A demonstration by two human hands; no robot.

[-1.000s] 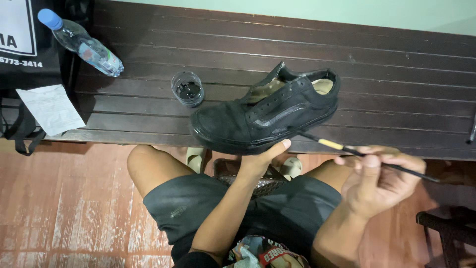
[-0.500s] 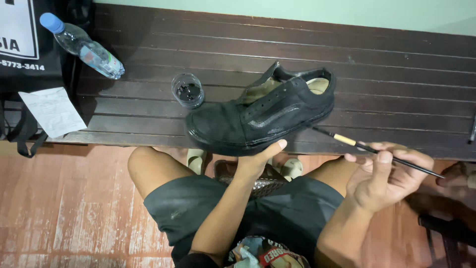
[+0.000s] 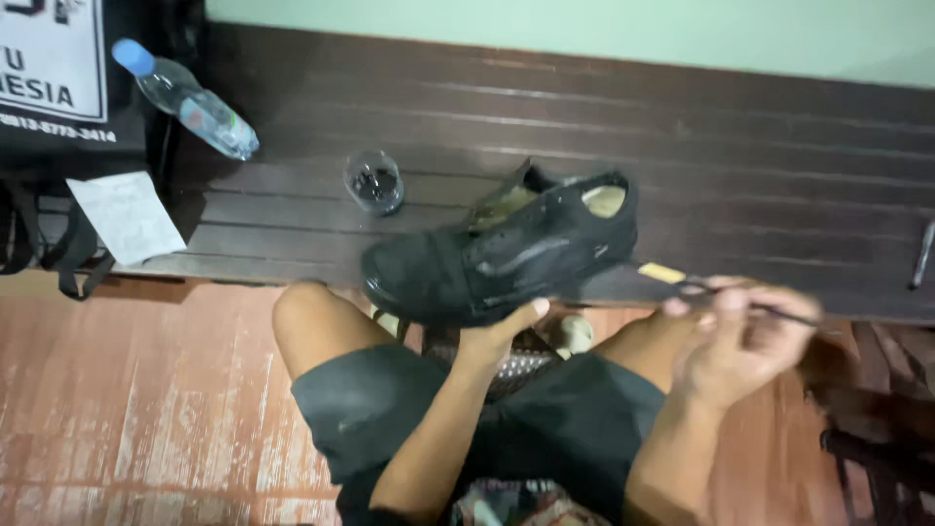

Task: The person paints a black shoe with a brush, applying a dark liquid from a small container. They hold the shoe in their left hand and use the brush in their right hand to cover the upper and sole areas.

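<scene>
— What does the seated person hold over the lap?

— A black low-top shoe [image 3: 506, 253], raised just in front of a dark slatted wooden bench [image 3: 740, 156]. The left hand [image 3: 497, 336] cups it from below, thumb pressed against the sole edge, fingers closed on the underside. The toe points left, the open heel right.

— And the other hand?

— The right hand [image 3: 745, 336], blurred, is pinched shut on a thin dark-handled brush [image 3: 726, 297] with a yellowish band, just right of the shoe's heel. Whether its tip touches the shoe cannot be told.

— Any containers?

— On the bench, just left of and beyond the shoe, stands a small clear glass [image 3: 374, 182] holding something dark at the bottom. Farther left lies a clear plastic bottle [image 3: 187, 99] with a blue cap, on its side, with clear liquid inside. A sheet of white paper [image 3: 127, 216] lies at the bench's near left end, beside a black bag [image 3: 58, 146].
</scene>
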